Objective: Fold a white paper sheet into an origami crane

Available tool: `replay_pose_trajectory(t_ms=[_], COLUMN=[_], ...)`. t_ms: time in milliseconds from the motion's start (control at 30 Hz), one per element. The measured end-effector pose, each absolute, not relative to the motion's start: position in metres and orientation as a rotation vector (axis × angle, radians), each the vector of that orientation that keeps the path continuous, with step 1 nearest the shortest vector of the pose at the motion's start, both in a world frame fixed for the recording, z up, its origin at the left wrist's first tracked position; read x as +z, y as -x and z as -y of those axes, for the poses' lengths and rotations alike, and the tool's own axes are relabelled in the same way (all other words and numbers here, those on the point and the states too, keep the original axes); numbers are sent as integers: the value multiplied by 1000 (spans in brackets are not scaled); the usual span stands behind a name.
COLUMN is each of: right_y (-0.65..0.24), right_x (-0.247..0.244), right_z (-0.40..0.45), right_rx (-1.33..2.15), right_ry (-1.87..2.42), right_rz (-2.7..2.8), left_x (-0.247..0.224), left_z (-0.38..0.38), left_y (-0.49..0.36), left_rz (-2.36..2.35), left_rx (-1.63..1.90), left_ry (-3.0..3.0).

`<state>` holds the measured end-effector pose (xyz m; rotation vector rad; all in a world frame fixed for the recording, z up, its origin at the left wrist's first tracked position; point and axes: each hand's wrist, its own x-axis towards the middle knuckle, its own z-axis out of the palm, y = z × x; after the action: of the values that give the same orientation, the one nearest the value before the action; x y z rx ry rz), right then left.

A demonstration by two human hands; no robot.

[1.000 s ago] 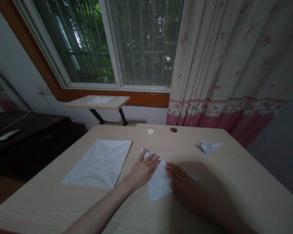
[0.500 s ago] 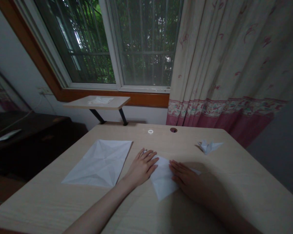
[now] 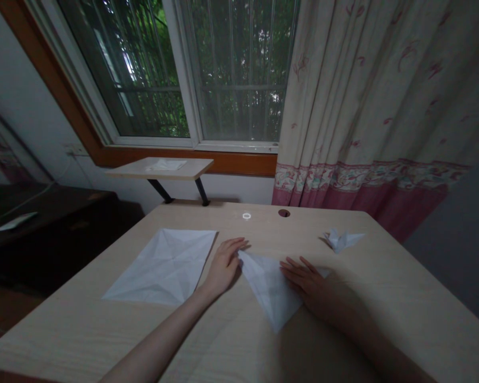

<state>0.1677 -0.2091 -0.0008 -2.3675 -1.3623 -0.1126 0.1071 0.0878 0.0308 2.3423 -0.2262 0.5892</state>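
A white sheet of paper [image 3: 265, 279], folded into a triangle, lies on the desk with one point towards me. My left hand [image 3: 224, 263] is at its left corner, thumb and fingers closed on the tip, which they partly hide. Flat across the right part of the folded paper rests my right hand [image 3: 307, 279], fingers stretched out. To the left of my left forearm is an unfolded square sheet [image 3: 163, 266] with crease lines. A folded paper crane [image 3: 341, 240] sits at the right of the desk.
The pale wooden desk [image 3: 223, 346] has a round cable hole [image 3: 283, 213] near its back edge. A small raised shelf [image 3: 199, 166] at the back left carries some white paper [image 3: 165, 165]. A curtain [image 3: 343, 181] hangs behind the desk.
My left hand has drawn back from lying over the paper to its left corner. The folded paper has turned a little, its near point shifting right. My right hand stays on the paper.
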Motion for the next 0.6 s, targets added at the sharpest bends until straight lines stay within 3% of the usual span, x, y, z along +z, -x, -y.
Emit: replay_pose_trajectory(t_ms=[267, 600], right_y=[-180, -187], right_x=[-7, -16], right_z=[215, 218], right_rx=[-120, -110], right_ry=[2378, 2364], right_rz=[1376, 1293], left_x=[29, 28], left_z=[-90, -91], left_y=[-110, -113], left_rz=[-270, -212], left_rx=[501, 396], left_ry=[-2394, -2122])
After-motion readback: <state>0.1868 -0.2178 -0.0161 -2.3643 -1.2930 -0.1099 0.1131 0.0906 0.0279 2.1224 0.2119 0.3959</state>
